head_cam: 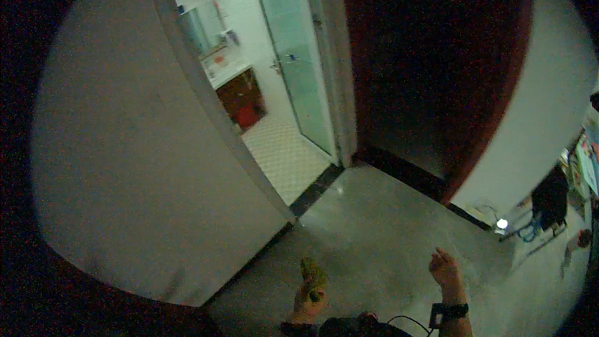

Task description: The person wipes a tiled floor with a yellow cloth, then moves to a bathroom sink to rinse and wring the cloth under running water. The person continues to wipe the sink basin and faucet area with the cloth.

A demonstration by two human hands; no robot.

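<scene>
My left hand is low in the view, a little left of the person's body, closed around a crumpled yellow-green item that looks like a cloth; blur hides its exact kind. Over the floor to the right is my right hand, its fingers partly curled, with no object visible in it. A black strap with a square frame sits on the right wrist, and a thin black cable runs from near it towards the body.
A lit bathroom with a glass door and a vanity cabinet lies beyond a doorway. Right of it is a dark doorway. A wall borders the left. A small lit lamp and a dark chair-like object stand right.
</scene>
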